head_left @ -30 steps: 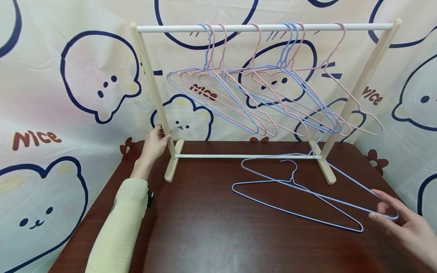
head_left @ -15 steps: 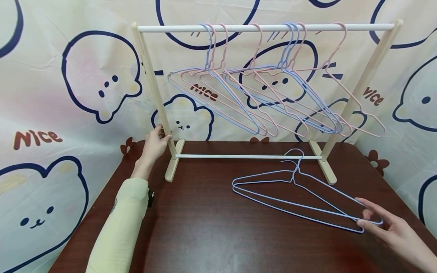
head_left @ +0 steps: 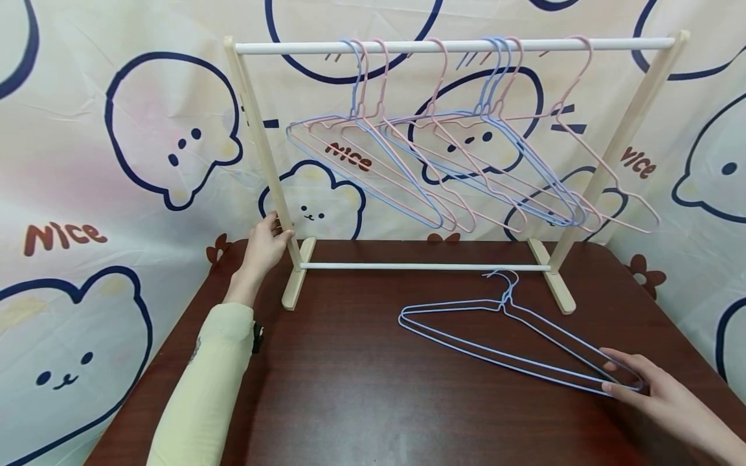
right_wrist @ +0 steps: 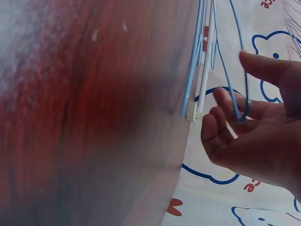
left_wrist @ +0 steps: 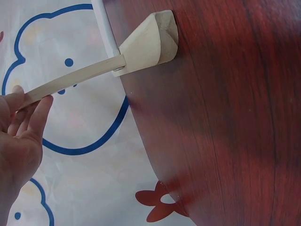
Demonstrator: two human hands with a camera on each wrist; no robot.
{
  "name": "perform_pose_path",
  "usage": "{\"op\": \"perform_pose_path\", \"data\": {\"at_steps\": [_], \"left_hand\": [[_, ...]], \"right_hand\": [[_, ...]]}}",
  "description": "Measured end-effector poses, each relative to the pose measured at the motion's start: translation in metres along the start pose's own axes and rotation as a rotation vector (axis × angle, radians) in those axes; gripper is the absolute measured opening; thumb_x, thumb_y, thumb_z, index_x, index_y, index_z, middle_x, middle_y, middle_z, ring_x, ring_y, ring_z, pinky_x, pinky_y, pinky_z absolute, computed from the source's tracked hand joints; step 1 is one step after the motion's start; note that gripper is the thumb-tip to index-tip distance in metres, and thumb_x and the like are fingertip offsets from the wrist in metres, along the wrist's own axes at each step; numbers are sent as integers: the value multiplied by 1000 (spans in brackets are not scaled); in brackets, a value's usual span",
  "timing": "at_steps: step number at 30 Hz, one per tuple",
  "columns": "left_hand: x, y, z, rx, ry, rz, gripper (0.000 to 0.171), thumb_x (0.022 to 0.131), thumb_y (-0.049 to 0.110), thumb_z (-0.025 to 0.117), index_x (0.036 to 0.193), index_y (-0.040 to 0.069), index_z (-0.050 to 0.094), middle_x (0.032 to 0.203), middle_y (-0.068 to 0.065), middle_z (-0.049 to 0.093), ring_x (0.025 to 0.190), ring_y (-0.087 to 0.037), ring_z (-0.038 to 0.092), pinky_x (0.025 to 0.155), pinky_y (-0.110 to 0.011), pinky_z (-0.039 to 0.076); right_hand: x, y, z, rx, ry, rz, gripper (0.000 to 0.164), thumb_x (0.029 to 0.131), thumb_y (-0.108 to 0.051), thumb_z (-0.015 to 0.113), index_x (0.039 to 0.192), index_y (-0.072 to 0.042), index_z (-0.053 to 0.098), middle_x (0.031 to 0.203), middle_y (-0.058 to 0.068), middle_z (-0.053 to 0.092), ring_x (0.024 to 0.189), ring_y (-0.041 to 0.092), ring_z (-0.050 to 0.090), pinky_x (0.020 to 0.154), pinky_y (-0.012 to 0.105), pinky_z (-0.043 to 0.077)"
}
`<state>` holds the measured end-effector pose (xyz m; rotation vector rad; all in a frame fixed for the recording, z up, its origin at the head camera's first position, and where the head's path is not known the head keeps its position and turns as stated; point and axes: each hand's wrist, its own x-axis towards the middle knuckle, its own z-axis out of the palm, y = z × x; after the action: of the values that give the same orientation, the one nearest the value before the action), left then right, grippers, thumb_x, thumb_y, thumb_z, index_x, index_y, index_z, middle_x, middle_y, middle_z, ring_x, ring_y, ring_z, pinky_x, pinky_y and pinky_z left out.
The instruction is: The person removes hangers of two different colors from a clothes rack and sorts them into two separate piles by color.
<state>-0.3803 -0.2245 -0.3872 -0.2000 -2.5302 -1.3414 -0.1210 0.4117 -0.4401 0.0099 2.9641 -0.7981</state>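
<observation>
Landmark: the rack [head_left: 408,266]. Two blue hangers [head_left: 506,299] are in front of the rack's right half, over the table [head_left: 350,375], mostly overlapping; we can't tell if the upper one is lifted. Right hand [head_left: 658,391] is nearer, out beyond the rack's right foot [head_left: 561,291]: thumb and fingers curled loosely around a wire end; whether it has both hangers, we can't tell. From that grip they stretch leftward, long axis slanting toward the rack, hooks just beside its lower bar [head_left: 361,266]. Left hand [head_left: 267,243] is clamped on the rack's left post [head_left: 258,139]. Pink and blue hanging ones [head_left: 481,111] are on its top bar [head_left: 291,48]. Edges: table ends just behind the rack; side edge past the right hand. We see room before the rack's left half, up to the left sleeve [head_left: 201,382]
</observation>
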Motion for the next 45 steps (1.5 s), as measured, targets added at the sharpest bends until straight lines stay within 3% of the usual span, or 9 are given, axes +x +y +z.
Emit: {"op": "perform_pose_path", "data": {"at_steps": [7,10,14,19,21,23,28,36,45], "left_hand": [[0,1,0,5,-3,-1,54,101,7,56,151,1,37,141,-30,52,129,-42,55,102,-52,51],[0,1,-1,5,-3,-3,54,100,7,56,150,1,38,141,-30,52,129,-42,55,102,-52,52],[0,0,0,5,-2,-8,54,100,8,57,151,2,38,142,-29,52,129,-42,55,102,-52,52],[0,0,-1,0,0,-9,54,100,7,57,150,2,38,141,-29,53,128,-42,55,102,-52,51],[1,0,0,0,2,0,54,100,6,57,150,1,39,141,-29,53,128,-42,55,102,-52,52],[1,-1,0,3,4,10,53,99,5,57,149,1,39,140,-30,53,128,-43,56,101,-52,52],[1,-1,0,5,5,8,53,100,6,57,149,1,39,140,-30,53,128,-43,56,102,-53,52],[0,0,1,3,-2,2,54,100,7,56,151,2,38,141,-30,52,129,-43,55,102,-53,51],[0,3,-1,17,-9,-9,52,101,8,56,149,-1,37,140,-31,52,127,-43,56,101,-54,52]], "right_hand": [[6,4,1,-61,-37,-20,65,92,-36,71,139,4,50,121,21,61,91,-19,43,66,13,44],[5,4,2,-99,-26,-37,64,92,-36,71,138,3,52,121,21,60,100,2,50,68,19,42],[6,0,1,-122,-40,-32,66,94,-37,67,140,6,48,126,28,54,109,41,46,78,44,48],[8,-6,-1,-97,-27,-64,63,96,-34,65,140,7,47,129,32,51,114,47,40,85,64,40],[7,-9,-1,-92,27,-104,58,95,-29,67,139,5,50,128,30,54,114,41,42,86,61,37],[8,-13,-2,-85,108,-162,53,93,-24,71,136,2,54,124,26,58,115,17,44,89,44,39],[14,-29,-10,-85,294,-259,43,89,-19,75,128,-6,63,113,15,64,95,-19,29,66,14,34],[27,-55,-30,-53,466,-235,42,92,-20,73,128,-3,61,110,16,60,95,-14,31,65,13,36],[46,-74,-52,1,749,-291,45,84,-1,75,126,5,61,105,18,55,95,-14,28,76,15,27]]}}
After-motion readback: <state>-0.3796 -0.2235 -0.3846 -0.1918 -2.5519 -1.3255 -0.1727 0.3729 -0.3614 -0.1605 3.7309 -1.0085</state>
